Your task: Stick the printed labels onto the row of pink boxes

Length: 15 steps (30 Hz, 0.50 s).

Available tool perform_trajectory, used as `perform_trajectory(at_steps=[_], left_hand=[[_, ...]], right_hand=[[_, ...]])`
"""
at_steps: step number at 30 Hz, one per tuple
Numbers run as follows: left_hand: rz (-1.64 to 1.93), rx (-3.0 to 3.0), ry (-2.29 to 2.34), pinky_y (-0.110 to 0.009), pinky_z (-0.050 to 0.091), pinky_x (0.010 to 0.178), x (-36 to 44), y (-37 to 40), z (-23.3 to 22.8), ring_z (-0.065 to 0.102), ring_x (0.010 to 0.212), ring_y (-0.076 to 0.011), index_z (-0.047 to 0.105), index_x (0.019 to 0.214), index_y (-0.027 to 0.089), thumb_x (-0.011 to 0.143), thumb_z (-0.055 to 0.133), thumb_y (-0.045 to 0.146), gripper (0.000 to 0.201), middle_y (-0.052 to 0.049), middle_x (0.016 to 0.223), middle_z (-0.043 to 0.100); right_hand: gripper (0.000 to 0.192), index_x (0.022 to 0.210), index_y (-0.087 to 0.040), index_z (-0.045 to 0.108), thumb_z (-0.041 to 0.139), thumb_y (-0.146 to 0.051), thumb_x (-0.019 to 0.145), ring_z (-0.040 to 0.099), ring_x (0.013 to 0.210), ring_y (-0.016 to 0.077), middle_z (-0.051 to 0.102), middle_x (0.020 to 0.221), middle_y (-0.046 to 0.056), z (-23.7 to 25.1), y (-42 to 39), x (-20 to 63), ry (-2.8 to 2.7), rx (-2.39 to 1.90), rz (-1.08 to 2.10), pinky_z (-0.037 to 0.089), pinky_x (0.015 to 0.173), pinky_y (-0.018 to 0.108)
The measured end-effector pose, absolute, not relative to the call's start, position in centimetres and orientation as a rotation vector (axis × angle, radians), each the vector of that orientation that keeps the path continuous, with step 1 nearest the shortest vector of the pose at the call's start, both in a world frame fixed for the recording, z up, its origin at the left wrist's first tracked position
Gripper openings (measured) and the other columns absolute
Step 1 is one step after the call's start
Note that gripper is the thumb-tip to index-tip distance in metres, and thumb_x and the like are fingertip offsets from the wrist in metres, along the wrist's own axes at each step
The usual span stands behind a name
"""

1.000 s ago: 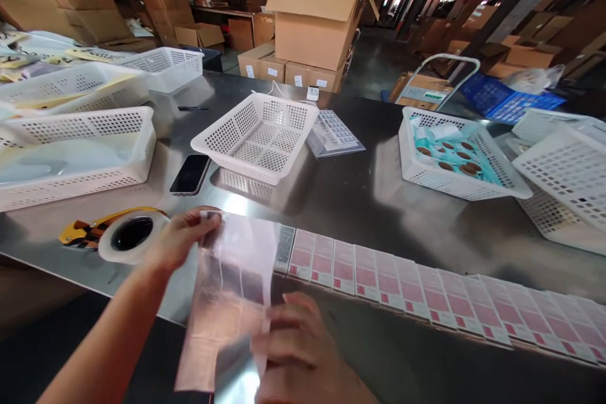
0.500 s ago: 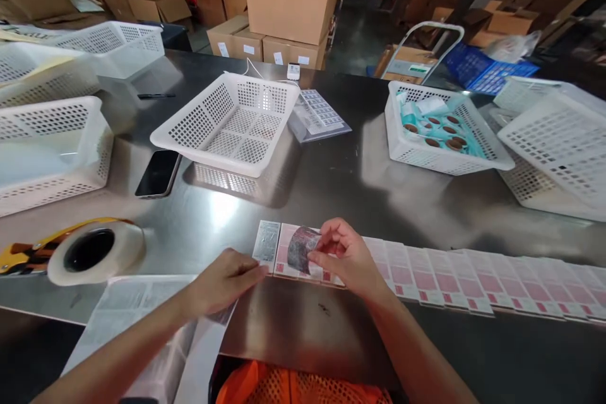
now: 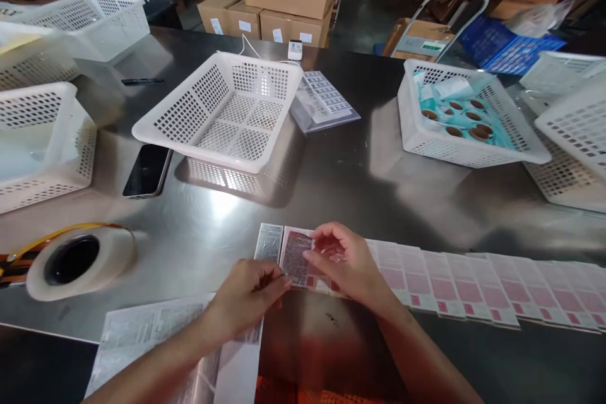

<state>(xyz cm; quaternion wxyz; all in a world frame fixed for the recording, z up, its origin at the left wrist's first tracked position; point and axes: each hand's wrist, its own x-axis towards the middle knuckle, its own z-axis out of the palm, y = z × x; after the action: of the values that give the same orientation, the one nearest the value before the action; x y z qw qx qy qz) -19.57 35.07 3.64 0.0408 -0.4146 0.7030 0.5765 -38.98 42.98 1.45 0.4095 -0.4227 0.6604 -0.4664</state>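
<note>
A dark, finely printed sticker label [image 3: 297,257] lies over the leftmost pink-and-white card of a long overlapping row of cards [image 3: 430,274]. My left hand [image 3: 249,293] is closed, with thumb and fingertip pinched at the label's lower left corner. At the label's right edge, the thumb and curled fingers of my right hand [image 3: 348,262] grip it. Just left of it lies a card with a silvery printed label [image 3: 269,242]. Under my left forearm are printed label sheets [image 3: 146,331], partly hidden.
Left of my hands are a tape roll [image 3: 85,262] and a phone [image 3: 148,170]. A white basket [image 3: 199,148] stands ahead, beside sheets in a plastic sleeve [image 3: 326,101]. To the right, another white basket [image 3: 440,153] holds teal packets with brown discs.
The label was curled up in my right hand and now lies flatter on the card. My left hand has moved right from the silvery card to the label's corner. The view has shifted slightly.
</note>
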Motion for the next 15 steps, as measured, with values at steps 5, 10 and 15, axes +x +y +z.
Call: perform_trajectory(at_steps=[5,10,15], left_hand=[[1.55,-1.299,2.195,-0.027,0.022,0.052,-19.7,34.6,3.2,0.039,0.052,-0.0126,0.054,0.062,0.019,0.091,0.044,0.054,0.047,0.003,0.052,0.045],[1.217,-1.296,2.274,-0.03,0.028,0.058,-20.9,33.9,3.2,0.056,0.06,-0.0185,0.062,0.065,0.019,0.096,0.036,0.039,0.045,-0.008,0.066,0.066],[1.151,-1.27,2.192,-0.031,0.033,0.061,-21.7,33.6,3.0,0.064,0.068,-0.0225,0.068,0.072,0.019,0.096,0.035,0.036,0.044,-0.013,0.078,0.073]], right_hand=[[0.021,0.079,-0.021,0.069,0.066,-0.04,0.087,0.063,0.068,0.0152,0.068,0.075,0.0,0.5,41.6,-38.7,1.929,-1.128,-1.069,0.049,0.065,0.026],[0.02,0.076,-0.023,0.07,0.065,-0.038,0.088,0.062,0.064,0.0157,0.069,0.071,-0.001,0.0,40.7,-38.7,2.038,-1.147,-0.941,0.044,0.06,0.027],[0.019,0.076,-0.024,0.069,0.065,-0.037,0.089,0.06,0.063,0.0156,0.067,0.07,-0.001,-0.5,40.7,-38.6,2.071,-1.156,-0.903,0.043,0.06,0.027]])
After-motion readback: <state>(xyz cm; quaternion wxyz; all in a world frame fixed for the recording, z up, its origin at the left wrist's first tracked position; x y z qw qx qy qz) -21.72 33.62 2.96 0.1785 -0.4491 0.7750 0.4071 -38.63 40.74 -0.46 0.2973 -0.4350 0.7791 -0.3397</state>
